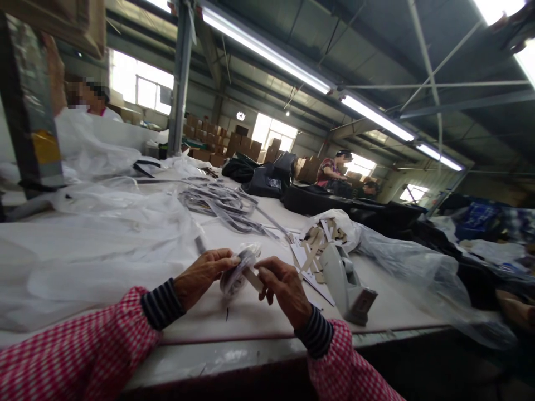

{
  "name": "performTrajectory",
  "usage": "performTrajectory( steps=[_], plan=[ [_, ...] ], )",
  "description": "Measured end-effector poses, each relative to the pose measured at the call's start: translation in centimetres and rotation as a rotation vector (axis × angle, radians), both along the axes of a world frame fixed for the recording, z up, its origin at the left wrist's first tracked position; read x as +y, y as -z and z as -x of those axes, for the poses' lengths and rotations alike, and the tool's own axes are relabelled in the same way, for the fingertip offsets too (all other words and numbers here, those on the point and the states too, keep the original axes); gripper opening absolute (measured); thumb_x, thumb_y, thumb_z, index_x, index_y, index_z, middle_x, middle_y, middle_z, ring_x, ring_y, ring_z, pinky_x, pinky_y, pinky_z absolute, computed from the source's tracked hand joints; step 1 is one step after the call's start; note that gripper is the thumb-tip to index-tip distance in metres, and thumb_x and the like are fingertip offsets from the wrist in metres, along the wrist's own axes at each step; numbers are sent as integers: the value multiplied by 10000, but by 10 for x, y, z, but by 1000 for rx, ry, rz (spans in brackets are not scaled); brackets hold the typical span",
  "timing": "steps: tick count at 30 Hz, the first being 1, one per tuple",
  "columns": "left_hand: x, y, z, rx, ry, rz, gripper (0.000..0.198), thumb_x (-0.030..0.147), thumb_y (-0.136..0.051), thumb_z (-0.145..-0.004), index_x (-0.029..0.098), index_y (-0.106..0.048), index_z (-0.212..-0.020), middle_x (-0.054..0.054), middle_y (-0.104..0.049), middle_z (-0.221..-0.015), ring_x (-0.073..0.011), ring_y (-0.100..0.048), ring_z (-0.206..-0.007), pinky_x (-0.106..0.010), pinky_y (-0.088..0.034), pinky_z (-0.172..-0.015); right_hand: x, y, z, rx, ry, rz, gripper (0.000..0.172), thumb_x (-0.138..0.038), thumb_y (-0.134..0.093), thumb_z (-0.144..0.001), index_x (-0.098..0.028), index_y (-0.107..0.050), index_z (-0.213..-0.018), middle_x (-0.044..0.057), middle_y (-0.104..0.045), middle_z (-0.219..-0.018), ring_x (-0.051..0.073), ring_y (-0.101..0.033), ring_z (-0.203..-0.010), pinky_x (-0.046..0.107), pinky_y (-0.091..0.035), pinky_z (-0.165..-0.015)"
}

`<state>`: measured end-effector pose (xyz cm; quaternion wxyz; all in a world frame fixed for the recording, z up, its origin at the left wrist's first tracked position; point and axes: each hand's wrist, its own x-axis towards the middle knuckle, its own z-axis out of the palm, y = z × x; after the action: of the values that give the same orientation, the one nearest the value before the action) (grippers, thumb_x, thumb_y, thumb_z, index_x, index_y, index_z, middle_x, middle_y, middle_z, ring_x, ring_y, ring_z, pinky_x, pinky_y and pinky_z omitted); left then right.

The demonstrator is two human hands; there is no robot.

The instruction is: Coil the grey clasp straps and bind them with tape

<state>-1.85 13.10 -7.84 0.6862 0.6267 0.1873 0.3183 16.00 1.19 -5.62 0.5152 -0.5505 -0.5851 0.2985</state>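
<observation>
My left hand is closed on a bundle wrapped in clear plastic, with something grey, perhaps coiled, inside. Its thumb and fingers pinch the upper left side of the bundle, above the white tabletop. Between the fingers of my right hand is a flat beige strip, whose far end meets the bundle's right side. Whether the strip is stuck to the plastic, I cannot tell. Close by on the right stands a pale grey tape dispenser.
Behind the dispenser, beige and white strips spill from a clear plastic bag. Grey coiled straps lie farther back. Translucent sheeting covers the left side. Black bags line the far edge; a person sits beyond.
</observation>
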Motion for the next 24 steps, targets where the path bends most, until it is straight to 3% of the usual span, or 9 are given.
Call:
performTrajectory(
  steps=[2, 5, 9, 12, 15, 18, 21, 24],
  plan=[
    [0, -2, 2, -10, 2, 33, 323, 458, -692, -818, 156, -593, -762, 23, -554, -642, -112, -458, -563, -235, -338, -561, -7, 9, -3, -143, 83, -130, 247, -290, -528, -924, -210, -576, -1153, 12, -628, -828, 131, -610, -587, 212, -436, -435],
    [0, -7, 4, 7, 21, 35, 330, 471, -695, -804, 158, -605, -750, 26, -542, -614, -110, -437, -535, -241, -332, -550, -16, 16, -4, -551, 131, -396, 345, -191, -538, -930, -241, -527, -1271, 70, -637, -1048, 171, -637, -802, 288, -538, -653],
    [-4, -16, 7, 99, 18, -82, 338, 475, -690, -777, 157, -600, -709, 33, -508, -593, -116, -422, -535, -252, -313, -536, -22, 11, 5, -876, 60, -589, 228, -109, -457, -979, -240, -622, -1068, 72, -657, -971, 188, -619, -860, 318, -513, -751],
    [-12, -21, 7, 219, -76, -382, 288, 444, -658, -791, 166, -602, -736, 28, -516, -639, -138, -449, -590, -276, -329, -572, -20, 9, 12, -1002, 82, -676, 232, -91, -474, -975, -235, -652, -1011, 88, -671, -1027, 208, -603, -940, 330, -503, -777],
    [-21, -12, 1, 366, -190, -828, 172, 329, -582, -845, 183, -584, -753, -2, -575, -765, -175, -516, -719, -321, -371, -708, -16, 19, 14, -1080, 90, -671, 229, -85, -483, -970, -214, -667, -1014, 108, -658, -1158, 227, -582, -1042, 339, -505, -827],
    [-27, 5, -6, 537, -177, -1120, 115, 236, -526, -870, 183, -567, -777, -42, -618, -875, -206, -552, -813, -370, -362, -794, -12, 34, 13, -1132, 38, -601, 229, -112, -463, -987, -195, -668, -925, 92, -686, -1064, 204, -600, -917, 308, -504, -752],
    [-25, 18, -9, 581, -136, -1198, 106, 224, -521, -876, 182, -551, -784, -62, -631, -920, -219, -563, -845, -384, -360, -806, -8, 43, 11, -1120, 9, -513, 244, -139, -461, -994, -191, -647, -846, 72, -694, -952, 194, -601, -846, 296, -488, -719],
    [-20, 20, -8, 552, -106, -1145, 116, 227, -526, -875, 180, -549, -772, -57, -630, -909, -221, -577, -857, -373, -366, -797, -6, 40, 9, -1042, -21, -402, 232, -134, -487, -979, -191, -626, -802, 58, -679, -893, 184, -608, -834, 278, -471, -722]
  ],
)
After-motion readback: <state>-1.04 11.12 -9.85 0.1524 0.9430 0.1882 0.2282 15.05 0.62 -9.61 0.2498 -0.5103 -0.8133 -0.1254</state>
